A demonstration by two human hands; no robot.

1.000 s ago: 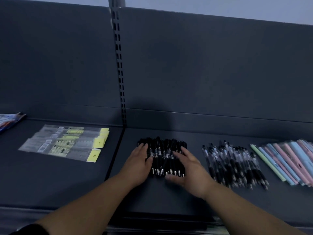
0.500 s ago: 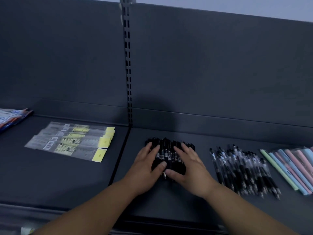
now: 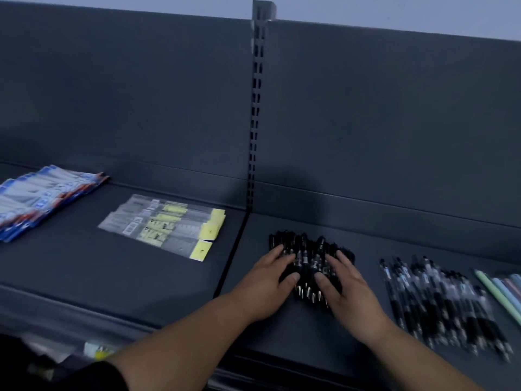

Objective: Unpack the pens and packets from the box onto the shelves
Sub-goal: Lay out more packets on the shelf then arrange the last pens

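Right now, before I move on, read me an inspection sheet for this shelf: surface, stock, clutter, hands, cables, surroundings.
Surface: dark shelf, two bays split by a seam below the post.
Job's things: black pens piled in the right bay; clear pens and pastel pens further right; yellow packets and blue packets in the left bay. Box not seen.
Clutter: blurred pale item below the shelf edge, cannot tell what.
Grippers: left hand and right hand lie on the black pens, one each side.
Cables: nothing seen.
Surroundings: dark back panel.
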